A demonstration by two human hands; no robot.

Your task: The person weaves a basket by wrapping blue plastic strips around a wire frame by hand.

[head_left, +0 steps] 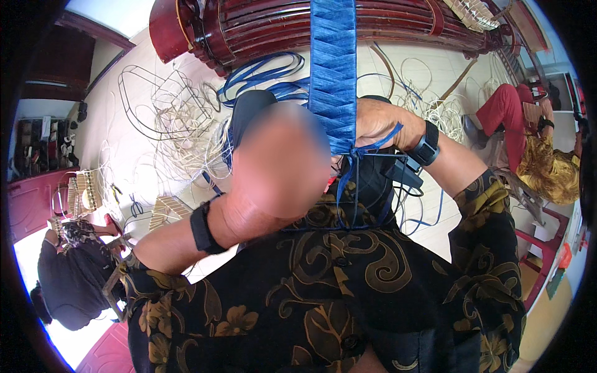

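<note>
Blue woven band [334, 74]: runs from in front of the patterned shirt [339, 267] toward the far side, between left hand [283, 161] and right hand [384, 124]. Cannot tell the left grip through the blur; cannot tell the right either, with fingers hidden behind the band's right edge. Could loosen at the near end through slipping of the knot [353, 151] beside the short loose tail [390, 135]; might also snag on the black box [405, 174] just right if turned. Farther out, could catch the blue coils [264, 73] or the pale cord tangle [180, 130] if swung low. For moving, best room probably over pale floor [142, 57] at far left, past the end of the dark red furniture [261, 28]; tighter straight ahead, against its slats.
</note>
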